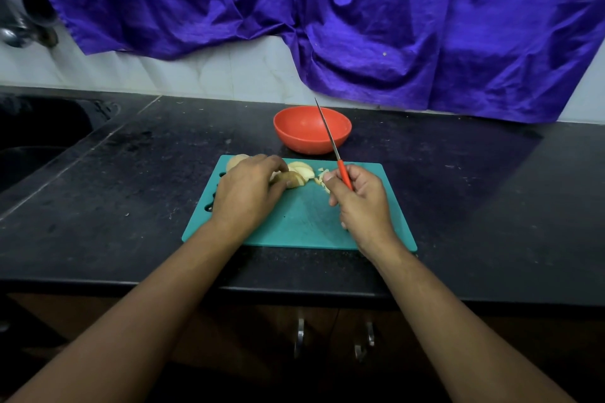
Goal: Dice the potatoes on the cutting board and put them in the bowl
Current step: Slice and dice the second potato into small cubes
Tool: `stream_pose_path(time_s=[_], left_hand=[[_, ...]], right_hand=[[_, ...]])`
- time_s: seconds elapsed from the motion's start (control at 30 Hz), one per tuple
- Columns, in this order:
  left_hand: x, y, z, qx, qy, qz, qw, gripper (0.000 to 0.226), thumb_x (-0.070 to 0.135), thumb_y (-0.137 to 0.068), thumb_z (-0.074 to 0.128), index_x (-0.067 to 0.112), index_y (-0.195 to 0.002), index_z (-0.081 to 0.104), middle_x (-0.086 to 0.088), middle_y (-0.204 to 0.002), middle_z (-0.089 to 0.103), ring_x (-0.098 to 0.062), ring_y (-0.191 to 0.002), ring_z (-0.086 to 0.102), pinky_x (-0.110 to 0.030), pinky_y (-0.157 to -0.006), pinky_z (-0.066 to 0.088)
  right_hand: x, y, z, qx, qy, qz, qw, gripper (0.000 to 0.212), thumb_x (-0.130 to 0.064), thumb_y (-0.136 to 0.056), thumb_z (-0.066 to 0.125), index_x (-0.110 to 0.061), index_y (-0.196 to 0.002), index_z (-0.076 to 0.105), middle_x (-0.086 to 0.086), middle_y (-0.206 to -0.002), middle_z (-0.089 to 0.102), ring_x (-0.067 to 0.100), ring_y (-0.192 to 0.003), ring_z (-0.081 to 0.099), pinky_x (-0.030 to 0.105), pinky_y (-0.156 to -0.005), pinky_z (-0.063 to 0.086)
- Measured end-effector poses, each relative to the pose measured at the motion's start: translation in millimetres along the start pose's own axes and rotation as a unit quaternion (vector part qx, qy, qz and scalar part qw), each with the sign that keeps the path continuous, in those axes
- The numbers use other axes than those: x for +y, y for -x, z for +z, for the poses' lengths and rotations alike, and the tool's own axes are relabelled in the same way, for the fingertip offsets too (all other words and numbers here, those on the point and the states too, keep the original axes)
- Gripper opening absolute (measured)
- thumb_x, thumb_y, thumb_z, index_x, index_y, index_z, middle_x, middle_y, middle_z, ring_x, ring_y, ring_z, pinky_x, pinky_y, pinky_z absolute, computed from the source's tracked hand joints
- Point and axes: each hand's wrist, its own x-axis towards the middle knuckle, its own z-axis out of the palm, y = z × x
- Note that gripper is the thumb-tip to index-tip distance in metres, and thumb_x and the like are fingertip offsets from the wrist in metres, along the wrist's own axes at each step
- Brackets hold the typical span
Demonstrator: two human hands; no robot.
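Note:
A teal cutting board [304,222] lies on the black counter. Sliced potato pieces [299,173] sit near its far edge, and my left hand [248,190] holds them with curled fingers. Another potato [236,161] peeks out behind that hand. A small heap of diced bits [322,178] lies beside my right hand [360,199], which grips a knife [330,137] by its red handle, blade raised and pointing away over the orange bowl [312,129]. The bowl stands just beyond the board and looks empty.
A dark sink [36,141] is set into the counter at the left, with a metal tap [19,33] above it. Purple cloth [360,16] hangs along the back wall. Cabinet handles [299,337] show below the counter's front edge.

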Motion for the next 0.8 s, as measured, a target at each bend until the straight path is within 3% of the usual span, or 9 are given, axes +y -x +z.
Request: stream_pose_path(time_s=[0.3,0.5,0.8], left_hand=[[4.3,2.2,-5.6,-0.007,-0.016,-0.007,1.0,0.028,0.034,-0.088,0.074,0.028,-0.115,0.066,0.007,-0.105,0.068,-0.017,-0.096,0.062,-0.04,-0.076,0.055],[-3.0,8.2,-10.2,0.001,0.038,-0.05,0.998,0.016,0.037,-0.086,0.078,0.033,-0.093,0.064,0.011,-0.094,0.065,-0.01,-0.086,0.063,-0.032,-0.067,0.046],[-10.3,13.5,-11.8,0.008,0.108,-0.034,0.994,0.016,0.03,-0.094,0.07,0.027,-0.1,0.055,0.01,-0.095,0.066,-0.013,-0.087,0.063,-0.042,-0.074,0.053]], right_hand=[[-1.9,1.5,-1.0,0.001,0.004,0.006,1.0,0.018,-0.024,-0.099,0.067,-0.01,-0.088,0.067,0.003,-0.065,0.057,0.005,-0.046,0.04,0.021,-0.044,0.035],[-1.1,0.7,-0.9,0.004,0.004,0.007,1.0,0.02,-0.024,-0.099,0.067,-0.007,-0.09,0.067,0.003,-0.064,0.058,0.005,-0.045,0.04,0.024,-0.045,0.035],[-1.5,0.9,-0.8,0.006,0.011,0.002,1.0,0.019,-0.024,-0.099,0.067,-0.008,-0.09,0.068,0.004,-0.063,0.057,0.004,-0.045,0.04,0.025,-0.046,0.035]])
